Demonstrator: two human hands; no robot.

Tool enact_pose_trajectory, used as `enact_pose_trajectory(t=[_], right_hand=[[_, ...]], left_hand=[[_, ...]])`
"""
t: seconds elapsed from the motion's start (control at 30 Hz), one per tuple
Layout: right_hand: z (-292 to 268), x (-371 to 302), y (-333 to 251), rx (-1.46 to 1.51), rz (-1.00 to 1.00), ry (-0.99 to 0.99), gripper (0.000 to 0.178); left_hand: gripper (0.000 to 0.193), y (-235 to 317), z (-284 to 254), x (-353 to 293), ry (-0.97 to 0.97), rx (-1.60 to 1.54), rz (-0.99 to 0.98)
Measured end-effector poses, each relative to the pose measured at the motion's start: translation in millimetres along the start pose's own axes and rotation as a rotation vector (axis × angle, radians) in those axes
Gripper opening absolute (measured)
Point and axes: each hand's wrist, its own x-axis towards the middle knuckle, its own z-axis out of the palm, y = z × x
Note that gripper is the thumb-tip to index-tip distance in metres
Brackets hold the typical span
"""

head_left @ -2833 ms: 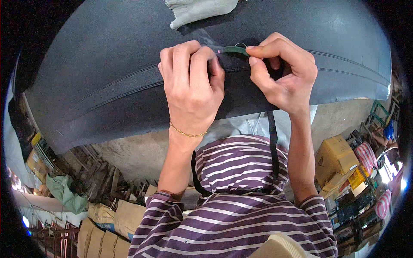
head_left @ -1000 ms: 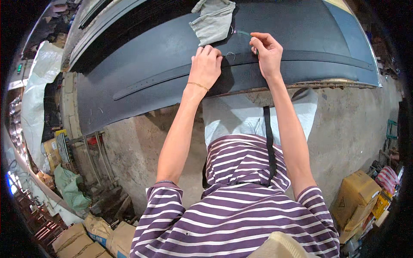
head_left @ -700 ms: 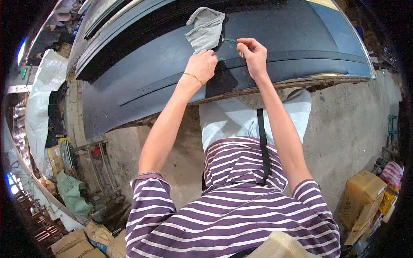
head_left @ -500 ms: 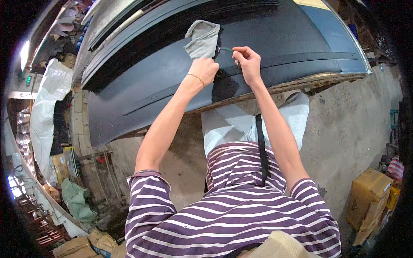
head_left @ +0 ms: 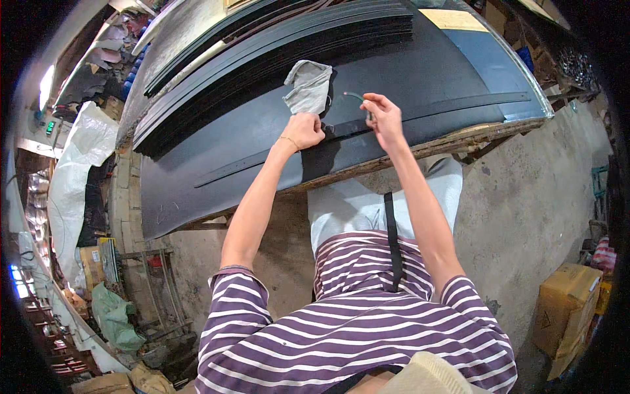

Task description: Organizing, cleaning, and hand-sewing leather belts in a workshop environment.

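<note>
Pinching a thin green strip (head_left: 355, 97) between thumb and fingertips, the right hand (head_left: 382, 117) now lifts it off the black sheet (head_left: 420, 79); the left hand (head_left: 306, 130), fingers curled, presses the sheet beside it, below a grey rag (head_left: 308, 85).

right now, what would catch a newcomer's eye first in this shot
The two bare arms reaching up the middle: the left hand presses on a long dark strip lying across the big dark sheet on the bench, while the right hand pinches a thin greenish tool just above that strip. Next comes the crumpled grey cloth lying on the sheet right above the left hand.
</note>
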Motion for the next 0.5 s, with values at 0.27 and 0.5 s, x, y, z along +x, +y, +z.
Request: enact_pose_trajectory(t=[0.27,0.5], right_hand=[[-101,-74,-88,-0.152,-0.065,0.167,0.028],[-174,-98,-130,-0.085,-0.277,0.21,0.009]], left_hand=[[0.018,-29,-6,-55,0.35,-0.13,-0.062],[0.027,-20,6,-109,0.384,0.048,-0.026]])
